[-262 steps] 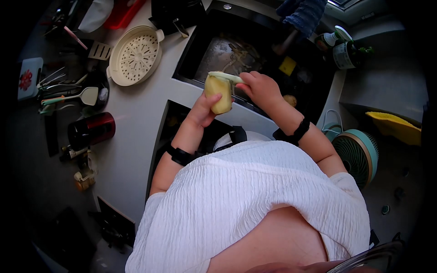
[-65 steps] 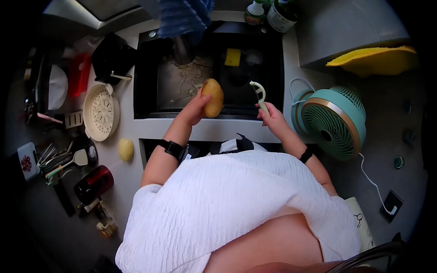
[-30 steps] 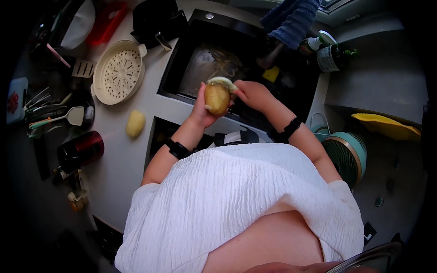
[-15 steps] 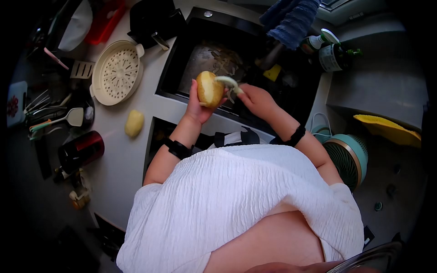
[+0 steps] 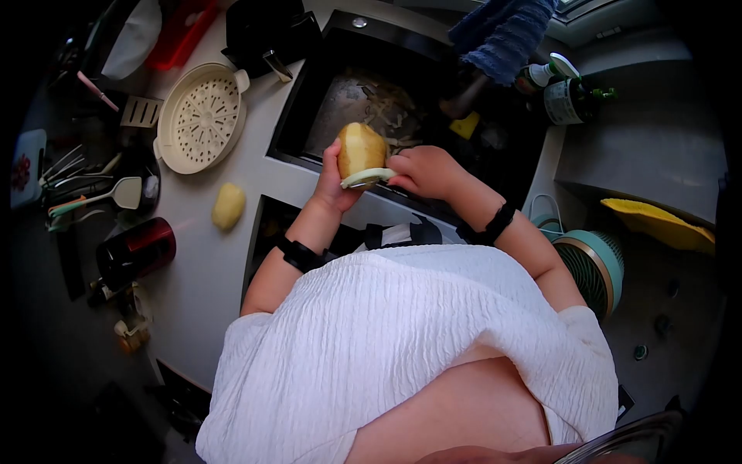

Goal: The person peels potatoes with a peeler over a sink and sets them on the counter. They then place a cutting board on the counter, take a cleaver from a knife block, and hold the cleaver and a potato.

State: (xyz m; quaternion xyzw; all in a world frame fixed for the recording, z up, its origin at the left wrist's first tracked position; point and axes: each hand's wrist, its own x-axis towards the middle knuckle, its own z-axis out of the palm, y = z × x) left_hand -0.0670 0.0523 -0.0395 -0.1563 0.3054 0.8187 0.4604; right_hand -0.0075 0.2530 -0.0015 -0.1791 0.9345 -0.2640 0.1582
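A partly peeled potato (image 5: pixel 362 147) is held in my left hand (image 5: pixel 334 182) above the near edge of the black sink (image 5: pixel 297 127). A pale stripe runs down its side, and brown skin covers the rest. My right hand (image 5: pixel 429 172) grips a light green peeler (image 5: pixel 371 178), whose head lies against the potato's lower, near end. Peel scraps (image 5: pixel 398 112) lie scattered on the sink floor beneath. On the counter to the left sits a fully peeled potato (image 5: pixel 229 207).
A cream steamer basket (image 5: pixel 202 116) stands on the left counter, with a dark red canister (image 5: pixel 137 251) and a spatula (image 5: pixel 126 193) nearer me. Behind the sink's right side are a blue towel (image 5: pixel 502 39) and a green bottle (image 5: pixel 564 100). A teal fan (image 5: pixel 595 267) stands at right.
The peeler has moved from the potato's upper right side down to its near end. My right hand has shifted slightly nearer, while my left hand still holds the potato.
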